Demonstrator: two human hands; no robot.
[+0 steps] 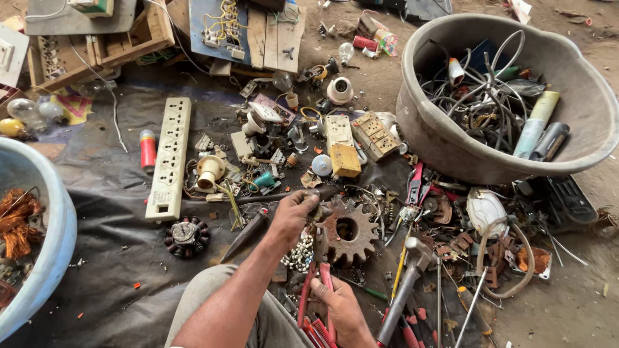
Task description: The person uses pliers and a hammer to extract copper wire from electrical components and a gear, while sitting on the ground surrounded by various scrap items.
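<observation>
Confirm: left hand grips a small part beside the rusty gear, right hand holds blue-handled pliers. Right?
Not quite: the pliers have red handles, not blue, as the head view shows. The rest holds: the left hand grips a small part beside the rusty gear, and the right hand holds the pliers.

Power strip, hammer (grey tub behind).
</observation>
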